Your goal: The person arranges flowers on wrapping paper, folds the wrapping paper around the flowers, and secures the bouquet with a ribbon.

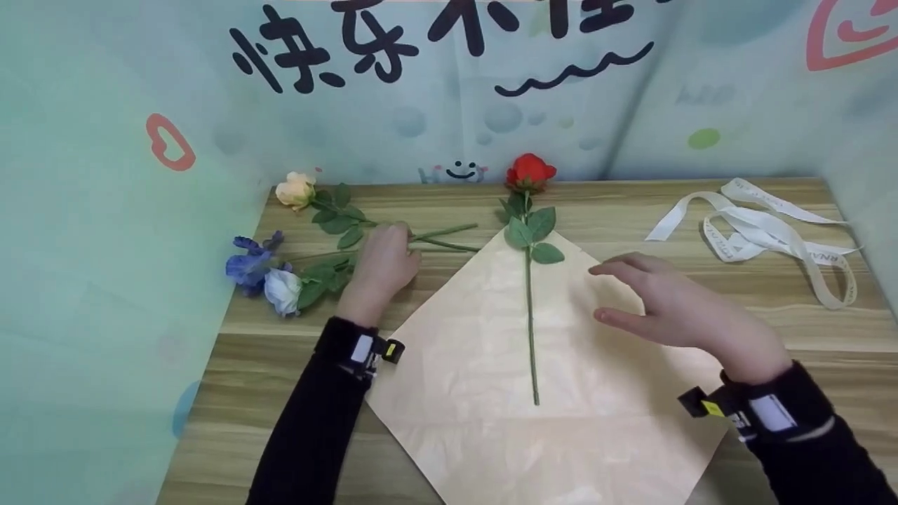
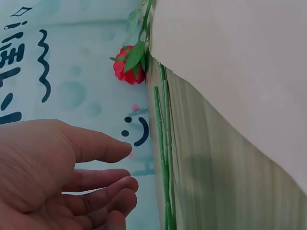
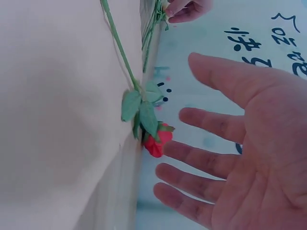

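My left hand is low over the crossing green stems left of the paper. In the left wrist view its fingers are loosely bent, with a gap between the fingertips and the stems. Those stems belong to a peach rose, a pale blue-white rose and a blue-purple flower; the hand hides part of them. A single red rose lies with its stem down the beige wrapping paper. Above the paper's right side hovers my right hand, fingers spread, holding nothing.
A loose white printed ribbon lies tangled at the back right of the wooden table. Behind and to the left stands a pale backdrop with printed characters and hearts, close against the table's edge.
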